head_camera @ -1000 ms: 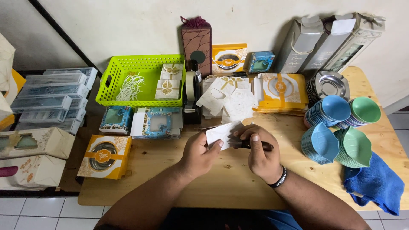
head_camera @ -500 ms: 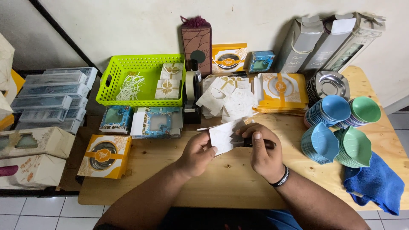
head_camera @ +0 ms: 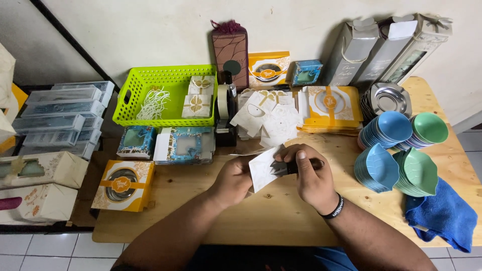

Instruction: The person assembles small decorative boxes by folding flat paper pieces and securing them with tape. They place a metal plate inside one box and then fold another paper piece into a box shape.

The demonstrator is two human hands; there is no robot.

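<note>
Over the middle of the wooden table [head_camera: 261, 221], my left hand [head_camera: 232, 180] pinches the left edge of a small white card piece [head_camera: 262, 169]. My right hand [head_camera: 310, 176] grips a dark tool with black handles [head_camera: 288, 166] whose tip touches the card's right edge. A black wristband sits on my right wrist. Just behind the hands lies a heap of flat white card cut-outs with gold bows [head_camera: 266, 114].
A lime basket [head_camera: 131, 95] holds shredded paper and small boxes. A tape dispenser [head_camera: 224, 113], flat yellow boxes [head_camera: 329, 108], stacked blue and green dishes [head_camera: 401, 155], metal plates [head_camera: 386, 99] and a blue cloth [head_camera: 442, 213] surround the hands. Boxes fill the left side.
The white card has turned from lying flat and wide to standing more upright between my hands, and the dark tool now meets its right edge. Both hands stayed in place.
</note>
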